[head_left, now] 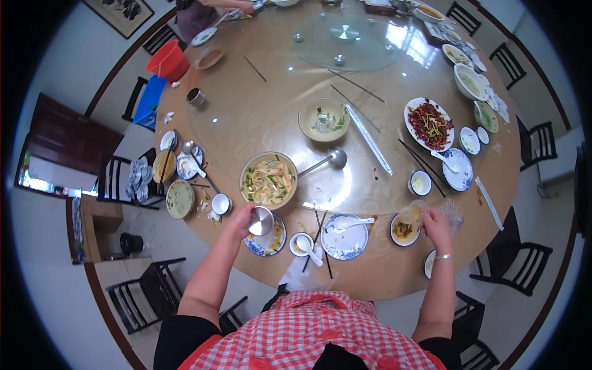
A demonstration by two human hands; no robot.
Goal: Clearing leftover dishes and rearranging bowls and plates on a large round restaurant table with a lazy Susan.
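Observation:
My left hand (239, 224) is closed round a metal cup (261, 221), just in front of a large bowl of leftover food strips and greens (266, 180). A blue-and-white plate with food scraps (269, 242) lies under the cup. In my right hand (436, 227) is a small see-through cup (409, 213), tilted over a bowl with dark leftovers (404, 229). Between my hands are a plate with a white spoon (344, 245) and a small bowl (301, 243) with another spoon, beside chopsticks (319, 237). A ladle (335, 158) lies right of the large bowl.
The round table (265, 111) carries a soup bowl (324, 120), a plate of red chillies (429, 124) and stacked dishes along the right. Beyond its far left edge stand a red bucket (168, 60), a blue crate (150, 102) and another person (198, 18). Chairs (148, 293) surround it.

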